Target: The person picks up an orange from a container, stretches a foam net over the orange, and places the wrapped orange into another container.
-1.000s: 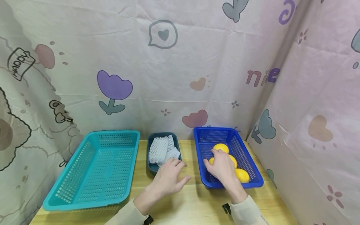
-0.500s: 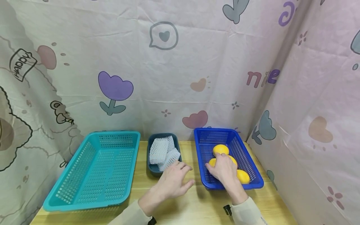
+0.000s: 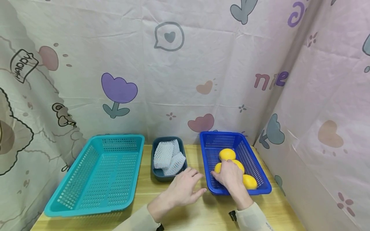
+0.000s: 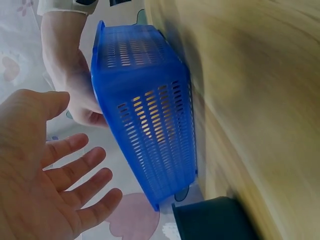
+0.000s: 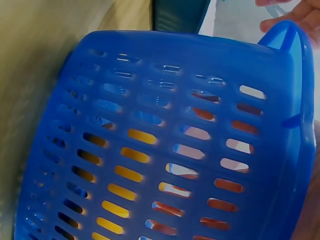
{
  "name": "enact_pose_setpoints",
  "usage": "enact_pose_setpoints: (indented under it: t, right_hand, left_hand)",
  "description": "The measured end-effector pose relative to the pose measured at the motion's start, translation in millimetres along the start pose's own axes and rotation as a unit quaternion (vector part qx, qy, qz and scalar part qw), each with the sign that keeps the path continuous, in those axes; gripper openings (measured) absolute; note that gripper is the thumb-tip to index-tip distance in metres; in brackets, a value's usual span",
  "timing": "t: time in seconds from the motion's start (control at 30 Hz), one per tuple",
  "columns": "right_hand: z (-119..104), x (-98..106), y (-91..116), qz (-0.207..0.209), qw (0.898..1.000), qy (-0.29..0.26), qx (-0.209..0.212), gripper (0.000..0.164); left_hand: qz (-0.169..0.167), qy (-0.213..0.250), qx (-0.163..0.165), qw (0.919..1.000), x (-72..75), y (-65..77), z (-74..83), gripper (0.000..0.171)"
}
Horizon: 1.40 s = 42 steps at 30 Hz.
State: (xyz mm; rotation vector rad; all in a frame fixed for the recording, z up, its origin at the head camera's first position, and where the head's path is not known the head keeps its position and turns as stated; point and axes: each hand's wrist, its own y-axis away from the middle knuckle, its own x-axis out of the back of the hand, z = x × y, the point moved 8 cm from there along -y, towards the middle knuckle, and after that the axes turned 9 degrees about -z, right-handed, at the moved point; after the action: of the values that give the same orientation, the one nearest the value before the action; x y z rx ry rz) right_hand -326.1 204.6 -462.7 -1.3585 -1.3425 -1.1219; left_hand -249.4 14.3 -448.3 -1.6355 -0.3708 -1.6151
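Yellow fruit (image 3: 227, 154) lies in the blue basket (image 3: 203, 157), on my right. From the head camera I count four pieces, two of them partly covered by the right hand (image 3: 231, 176); anything fully beneath it is hidden.

That hand reaches down into the basket, thumb and fingers to either side of the leftmost piece. Fingertips out of sight: I cannot tell whether they are clamped on it. My right wrist view is mostly basket wall, with only strips of yellow through the slots and blurred skin at the right edge.

Left hand (image 3: 185, 186) apart from the right, in the air between basket and bin (image 3: 166, 177), its fingers loosely spread, thumb well out.

Bin holds white nets (image 3: 164, 155), overlapping, so I cannot count them reliably. In the left wrist view the lower edge cuts the bin off.

Farther left, the teal basket (image 3: 101, 173) on the table (image 3: 202, 221). Both sleeves (image 3: 254, 216) run off the bottom. Printed cloth (image 3: 167, 80) behind, cropped at the top.
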Motion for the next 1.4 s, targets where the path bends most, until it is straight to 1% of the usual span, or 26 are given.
enact_pose_setpoints:
  t: [0.13, 0.3, 0.47, 0.57, 0.8, 0.97, 1.13, 1.4]
  right_hand:
    - [1, -2, -2, -0.005, 1.0, 0.001, -0.002, 0.066]
    - [4, -8, -5, -0.024, 1.0, 0.004, -0.012, 0.068]
    - [6, -16, -11, -0.045, 0.999, 0.014, -0.012, 0.071]
    - [7, -19, -14, -0.054, 0.998, 0.017, -0.012, 0.072]
    - [6, -26, -19, -0.072, 0.997, 0.012, 0.003, 0.084]
    - [6, -31, -23, -0.083, 0.996, 0.011, 0.01, 0.087]
    - [8, -32, -25, -0.086, 0.996, 0.006, 0.009, 0.09]
    - [10, -36, -23, -0.091, 0.996, -0.022, 0.007, 0.098]
  left_hand:
    - [-0.009, 0.004, -0.008, 0.9999, -3.9, -1.4, 4.9, 0.039]
    - [-0.002, 0.013, -0.022, 0.9997, -6.9, -2.5, 9.6, 0.04]
    - [0.009, -0.002, -0.033, 0.9994, -9.7, -3.1, 13.8, 0.042]
    - [0.009, -0.007, -0.036, 0.9993, -12.2, -3.7, 16.2, 0.042]
    - [0.012, -0.016, -0.032, 0.9993, -15.7, -7.2, 18.6, 0.038]
    - [0.017, -0.034, -0.03, 0.9988, -16.5, -8.0, 19.8, 0.039]
    - [0.015, -0.042, -0.02, 0.9988, -20.6, -8.4, 19.7, 0.042]
    - [0.029, -0.054, -0.013, 0.998, -22.8, -10.8, 20.3, 0.04]
